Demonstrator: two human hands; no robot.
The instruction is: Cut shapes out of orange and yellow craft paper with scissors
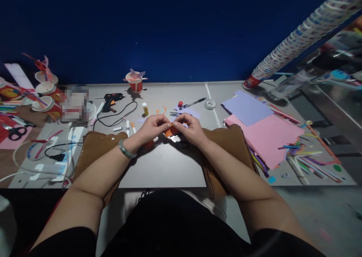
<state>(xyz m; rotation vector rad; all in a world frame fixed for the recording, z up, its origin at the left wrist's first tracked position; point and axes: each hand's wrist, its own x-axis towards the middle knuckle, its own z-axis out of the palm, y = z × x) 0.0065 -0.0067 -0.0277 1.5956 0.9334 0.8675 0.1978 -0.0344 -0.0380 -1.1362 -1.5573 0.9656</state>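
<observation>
Between my two hands, over the middle of the table, is a small piece of orange paper (170, 131). My left hand (154, 128), with a green bangle on its wrist, pinches it from the left. My right hand (191, 128) pinches the same piece from the right, thumbs nearly touching. Just beyond the fingers lie scissors (175, 114), partly hidden by the hands. Orange scraps (161, 110) and a glue stick (145, 109) are near my left fingertips. A pen (192, 103) and a red cap (180, 103) lie farther back.
A black glue gun (111, 101) with its cord lies left, by a decorated paper cup (136, 82). A roll of tape (210, 104) sits right of centre. Pink paper (268, 138) and purple paper (247, 108) lie right, below a leaning stack of cups (299, 36). Brown cushions (230, 143) lie under both forearms.
</observation>
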